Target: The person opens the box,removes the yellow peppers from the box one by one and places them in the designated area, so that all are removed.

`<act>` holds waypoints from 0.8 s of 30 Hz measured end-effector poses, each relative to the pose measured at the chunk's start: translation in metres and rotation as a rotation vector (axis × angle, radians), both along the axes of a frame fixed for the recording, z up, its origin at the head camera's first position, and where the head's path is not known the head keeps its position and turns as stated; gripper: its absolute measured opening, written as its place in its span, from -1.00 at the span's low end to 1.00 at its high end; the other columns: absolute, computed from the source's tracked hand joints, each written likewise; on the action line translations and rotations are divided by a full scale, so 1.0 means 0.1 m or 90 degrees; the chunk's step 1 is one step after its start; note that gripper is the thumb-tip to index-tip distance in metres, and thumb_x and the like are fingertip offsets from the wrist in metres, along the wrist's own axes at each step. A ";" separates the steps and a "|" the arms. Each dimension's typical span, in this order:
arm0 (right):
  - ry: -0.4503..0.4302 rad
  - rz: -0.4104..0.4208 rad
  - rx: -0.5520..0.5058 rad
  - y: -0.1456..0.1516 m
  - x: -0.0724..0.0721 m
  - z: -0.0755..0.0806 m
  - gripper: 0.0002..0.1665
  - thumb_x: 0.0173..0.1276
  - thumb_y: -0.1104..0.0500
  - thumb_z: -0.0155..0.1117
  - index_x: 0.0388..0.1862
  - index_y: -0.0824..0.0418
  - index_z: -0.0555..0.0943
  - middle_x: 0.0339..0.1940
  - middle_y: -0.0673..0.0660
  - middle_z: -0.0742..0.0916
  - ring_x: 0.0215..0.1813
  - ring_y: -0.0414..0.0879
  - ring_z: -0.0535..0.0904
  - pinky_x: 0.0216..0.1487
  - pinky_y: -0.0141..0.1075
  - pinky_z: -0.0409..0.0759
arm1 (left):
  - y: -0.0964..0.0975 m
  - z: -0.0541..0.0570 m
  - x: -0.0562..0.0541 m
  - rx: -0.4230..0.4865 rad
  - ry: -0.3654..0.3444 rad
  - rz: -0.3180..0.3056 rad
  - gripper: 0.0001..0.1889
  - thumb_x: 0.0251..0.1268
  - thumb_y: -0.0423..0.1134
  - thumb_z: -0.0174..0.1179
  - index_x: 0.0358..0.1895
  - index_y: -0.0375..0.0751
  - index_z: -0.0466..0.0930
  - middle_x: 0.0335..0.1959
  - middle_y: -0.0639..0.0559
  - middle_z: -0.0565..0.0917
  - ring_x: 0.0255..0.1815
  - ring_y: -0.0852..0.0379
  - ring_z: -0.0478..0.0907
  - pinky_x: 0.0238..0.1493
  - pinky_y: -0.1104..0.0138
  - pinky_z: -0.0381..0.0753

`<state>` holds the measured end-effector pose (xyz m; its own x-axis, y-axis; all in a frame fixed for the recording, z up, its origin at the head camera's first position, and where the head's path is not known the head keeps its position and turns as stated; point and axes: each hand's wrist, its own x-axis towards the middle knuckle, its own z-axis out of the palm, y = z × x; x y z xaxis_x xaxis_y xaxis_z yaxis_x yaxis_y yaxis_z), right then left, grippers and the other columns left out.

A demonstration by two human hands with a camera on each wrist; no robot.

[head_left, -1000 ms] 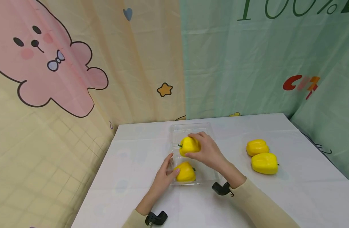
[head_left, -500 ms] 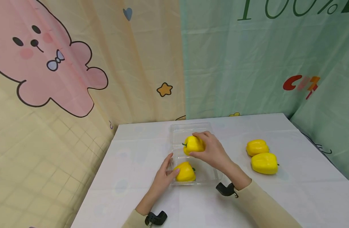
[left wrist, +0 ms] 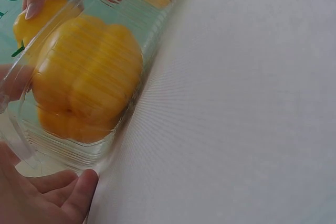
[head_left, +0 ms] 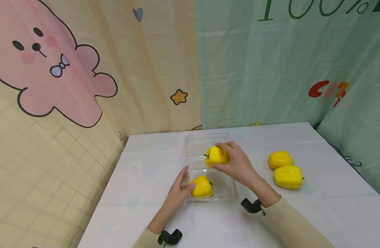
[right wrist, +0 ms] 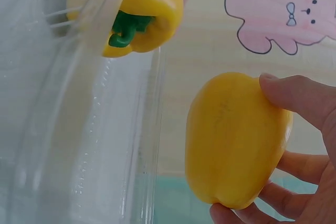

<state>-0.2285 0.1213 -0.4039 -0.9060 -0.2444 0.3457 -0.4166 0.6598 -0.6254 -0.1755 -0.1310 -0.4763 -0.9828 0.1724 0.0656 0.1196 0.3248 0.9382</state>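
Handling State

White table (head_left: 143,193): supports clear plastic container (head_left: 224,189).
Left hand (head_left: 177,192): fingers nearly straight, touching container's left side.
Right hand (head_left: 238,164): fingers curled, gripping yellow pepper (head_left: 215,156) above container.
Second pepper (head_left: 202,187): inside, front left.

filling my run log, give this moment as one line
left hand at clear box; right hand holds yellow pepper; second pepper inside box; two more peppers on table

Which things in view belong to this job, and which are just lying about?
Likely in the job:
right hand, holding a yellow pepper
left hand, at the clear container
pepper in the container

Just lying about:
farther loose pepper
nearer loose pepper (both possibly for later)
printed curtain, backdrop only
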 end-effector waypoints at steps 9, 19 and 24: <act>-0.003 -0.007 0.007 0.13 -0.04 -0.02 -0.17 0.12 -0.06 0.61 0.36 0.10 0.52 0.14 0.09 0.57 0.07 0.04 0.50 0.07 -0.01 0.63 | -0.07 -0.29 -0.13 -0.013 0.016 -0.002 -0.22 0.43 0.00 0.23 0.61 0.06 0.08 0.54 -0.24 0.23 0.44 -0.22 0.32 0.23 -0.03 0.54; -0.008 -0.026 0.021 0.28 -0.06 -0.07 -0.15 0.12 -0.05 0.62 0.37 0.10 0.50 0.17 0.13 0.55 0.11 0.09 0.48 0.11 0.06 0.61 | -0.05 -0.30 -0.13 -0.006 0.025 -0.009 -0.23 0.42 -0.01 0.24 0.60 0.04 0.10 0.54 -0.24 0.23 0.45 -0.23 0.30 0.24 -0.03 0.54; -0.004 -0.027 0.021 0.33 -0.10 -0.07 -0.16 0.14 -0.05 0.60 0.38 0.09 0.49 0.17 0.14 0.55 0.12 0.10 0.48 0.11 0.06 0.61 | -0.05 -0.30 -0.12 -0.024 0.026 -0.003 -0.21 0.43 0.04 0.23 0.61 0.05 0.08 0.54 -0.21 0.24 0.46 -0.19 0.30 0.25 -0.02 0.53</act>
<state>-0.2389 0.1538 -0.4108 -0.9181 -0.2162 0.3322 -0.3834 0.6968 -0.6062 -0.1878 -0.1364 -0.5067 -0.9787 0.1795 0.0994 0.1594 0.3600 0.9192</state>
